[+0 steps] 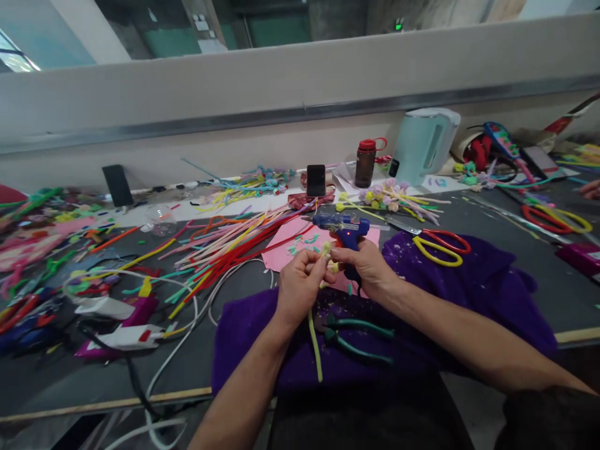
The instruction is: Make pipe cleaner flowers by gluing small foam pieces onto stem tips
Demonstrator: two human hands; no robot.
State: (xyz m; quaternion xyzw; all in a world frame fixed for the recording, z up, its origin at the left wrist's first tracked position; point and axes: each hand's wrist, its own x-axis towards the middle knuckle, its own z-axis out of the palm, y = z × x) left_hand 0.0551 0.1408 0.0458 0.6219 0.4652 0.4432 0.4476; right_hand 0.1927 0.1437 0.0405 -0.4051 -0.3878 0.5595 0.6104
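Observation:
My left hand (304, 280) is closed, pinching a small pale yellow pipe-cleaner flower (326, 249). A yellow-green pipe-cleaner stem (315, 350) hangs below that hand. In my right hand (370, 267) is a blue hot glue gun (347, 232), its nozzle pointing left and a small red light showing on its body. The right fingertips come close to the flower; whether they touch it I cannot tell. Beneath both hands lie a pink sheet (281, 247) with small green bits and a purple cloth (248, 325). Green-handled pliers (359, 337) rest on the cloth.
Bundles of coloured pipe cleaners (234, 244) spread to the left. Scissors (440, 245) with red and yellow handles lie right. Behind stand a phone (315, 181), a bottle (365, 164) and a kettle (424, 147). White cables (197, 306) cross the left side. Another person's hand (591, 190) shows far right.

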